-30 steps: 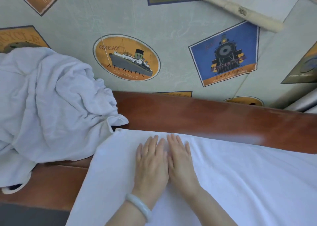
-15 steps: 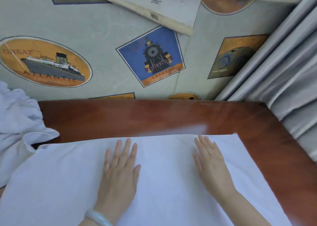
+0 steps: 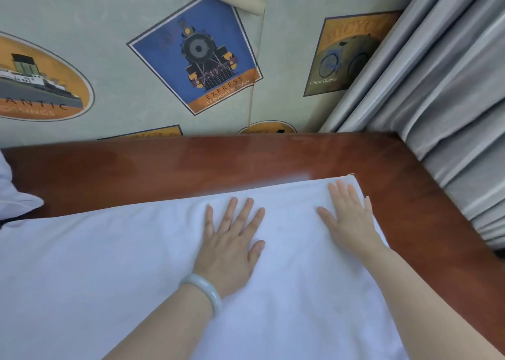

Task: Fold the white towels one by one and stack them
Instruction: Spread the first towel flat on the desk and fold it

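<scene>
Head view, flat white towel (image 3: 109, 264) spread on glossy red-brown wooden table (image 3: 191, 165), near edge cut off, crumpled white towel (image 3: 16, 196) barely showing at left, left hand (image 3: 232, 247) and right hand (image 3: 349, 217) pressing it, fingers straight and spread, bare table strip beyond far hem.

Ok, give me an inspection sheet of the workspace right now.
Surface: glossy reddish-brown wooden table, bare strip along far edge.
Job's things: white towel spread flat; crumpled white cloth at left edge, probably another towel.
Clutter: nothing seen.
Hands: left hand, bangle on wrist, and right hand both pressing flat on the towel, fingers straight.
Cables: nothing seen.
Surroundings: wall with train poster behind; grey curtain at right.
</scene>
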### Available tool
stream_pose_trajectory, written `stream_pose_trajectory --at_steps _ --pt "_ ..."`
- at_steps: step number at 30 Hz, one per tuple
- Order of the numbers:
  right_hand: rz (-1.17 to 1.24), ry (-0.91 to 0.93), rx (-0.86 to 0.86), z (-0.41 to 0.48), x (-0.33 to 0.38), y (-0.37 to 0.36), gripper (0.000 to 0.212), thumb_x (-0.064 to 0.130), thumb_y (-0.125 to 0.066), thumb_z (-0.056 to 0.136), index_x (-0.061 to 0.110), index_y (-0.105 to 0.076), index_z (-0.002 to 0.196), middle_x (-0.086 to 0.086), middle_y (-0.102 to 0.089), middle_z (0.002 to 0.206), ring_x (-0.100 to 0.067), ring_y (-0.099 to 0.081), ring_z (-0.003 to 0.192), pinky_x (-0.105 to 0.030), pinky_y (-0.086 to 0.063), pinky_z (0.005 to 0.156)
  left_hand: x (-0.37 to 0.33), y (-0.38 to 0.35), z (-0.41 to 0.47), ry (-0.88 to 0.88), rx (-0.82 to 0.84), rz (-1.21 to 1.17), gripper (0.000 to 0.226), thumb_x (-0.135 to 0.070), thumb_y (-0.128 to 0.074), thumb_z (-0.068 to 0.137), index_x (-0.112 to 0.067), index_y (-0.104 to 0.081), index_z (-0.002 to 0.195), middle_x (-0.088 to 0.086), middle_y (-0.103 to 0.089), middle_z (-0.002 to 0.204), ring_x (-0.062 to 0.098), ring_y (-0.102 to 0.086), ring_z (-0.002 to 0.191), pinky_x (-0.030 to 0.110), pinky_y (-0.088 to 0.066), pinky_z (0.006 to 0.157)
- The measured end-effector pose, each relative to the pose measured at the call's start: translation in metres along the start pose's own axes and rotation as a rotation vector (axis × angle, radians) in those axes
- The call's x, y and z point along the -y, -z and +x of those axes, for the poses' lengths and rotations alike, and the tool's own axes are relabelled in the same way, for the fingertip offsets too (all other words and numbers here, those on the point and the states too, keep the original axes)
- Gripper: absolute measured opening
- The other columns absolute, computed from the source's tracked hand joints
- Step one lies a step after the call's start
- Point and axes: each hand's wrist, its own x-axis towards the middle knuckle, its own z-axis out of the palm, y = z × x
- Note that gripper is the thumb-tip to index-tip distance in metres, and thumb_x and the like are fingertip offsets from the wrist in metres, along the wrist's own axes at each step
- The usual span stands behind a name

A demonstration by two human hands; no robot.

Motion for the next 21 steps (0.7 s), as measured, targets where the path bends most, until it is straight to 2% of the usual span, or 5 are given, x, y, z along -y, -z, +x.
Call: stream_pose_trajectory --at_steps 5,8,11,17,21 --pt "-0.078 -0.006 -0.119 -0.024 0.017 0.006 0.073 0.066 -0.012 0.095 0.027 -0.016 0.157 0.000 -0.009 0.165 -0.026 0.001 0.152 -0.060 0.002 0.118 -0.001 0.007 -0.002 -0.001 -0.008 0.020 0.066 -0.056 0.001 0.094 -0.035 0.001 0.156 -0.009 0.010 0.164 0.023 0.017 0.150 0.062 0.007 0.116" --pt "-0.090 0.001 -0.162 -0.049 0.011 -0.006 0.075 0.068 -0.003 0.094 0.029 -0.021 0.156 0.001 -0.015 0.164 -0.024 -0.003 0.152 -0.061 -0.001 0.117 0.003 0.010 -0.023 0.047 -0.029 -0.010 0.064 -0.056 -0.016 0.096 -0.032 -0.019 0.155 -0.003 -0.008 0.165 0.031 0.000 0.152 0.068 -0.002 0.115" --pt "-0.080 -0.006 -0.109 -0.057 -0.011 -0.015 0.069 0.066 0.001 0.095 0.036 -0.010 0.157 0.008 -0.006 0.165 -0.016 0.000 0.152 -0.057 -0.001 0.120 0.020 0.002 -0.058 0.146 -0.044 0.005 0.063 -0.056 -0.024 0.096 -0.030 -0.030 0.153 0.000 -0.021 0.163 0.034 -0.015 0.150 0.070 -0.011 0.112" --pt "0.027 -0.132 -0.159 -0.065 0.024 0.004 0.075 0.060 -0.006 0.095 0.019 -0.017 0.158 -0.005 -0.012 0.165 -0.024 0.000 0.153 -0.060 0.001 0.119 0.023 0.013 -0.065 0.225 -0.035 -0.016 0.069 -0.056 -0.004 0.094 -0.028 -0.015 0.157 -0.001 0.000 0.165 0.028 0.003 0.152 0.062 -0.003 0.118" --pt "-0.006 0.231 -0.163 -0.155 0.080 -0.023 0.063 0.054 -0.017 0.103 0.022 -0.022 0.157 0.000 -0.016 0.164 -0.023 -0.008 0.153 -0.057 -0.002 0.120 -0.002 0.000 -0.123 0.102 -0.099 -0.025 0.061 -0.051 -0.022 0.100 -0.024 -0.027 0.155 0.004 -0.013 0.165 0.031 -0.009 0.151 0.067 -0.014 0.115"
